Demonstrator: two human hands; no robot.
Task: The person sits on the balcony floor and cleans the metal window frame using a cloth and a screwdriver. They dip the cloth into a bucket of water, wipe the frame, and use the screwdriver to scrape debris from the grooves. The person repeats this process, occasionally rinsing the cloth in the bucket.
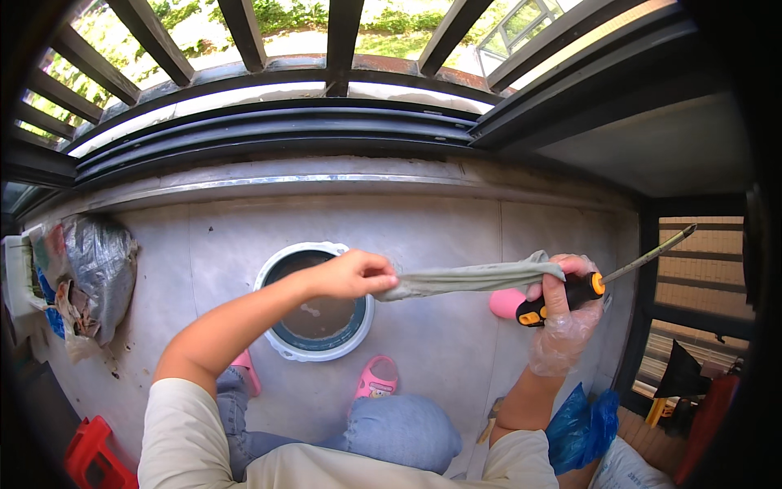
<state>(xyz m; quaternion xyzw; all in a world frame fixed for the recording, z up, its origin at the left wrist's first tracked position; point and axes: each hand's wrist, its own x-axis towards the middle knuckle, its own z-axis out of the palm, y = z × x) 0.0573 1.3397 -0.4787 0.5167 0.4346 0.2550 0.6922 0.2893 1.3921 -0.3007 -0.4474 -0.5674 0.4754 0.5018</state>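
A grey-green cloth is pulled tight between two hands above the grey tiled floor.

The left hand is pinched shut on one end of the long grey-green cloth; the gloved right hand is closed on the other end and on the black-and-orange-handled screwdriver. The cloth is best kept tight and held over the round white bucket of brown water. Counted: one cloth, one screwdriver, one bucket, two pink sandals.

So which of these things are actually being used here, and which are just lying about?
In use:
- grey cloth, stretched between left hand and gloved right hand
- screwdriver, gripped in the right hand
- bucket of murky water, right below the hands

Lying about:
- crumpled bags at left
- red stool
- blue bag at right
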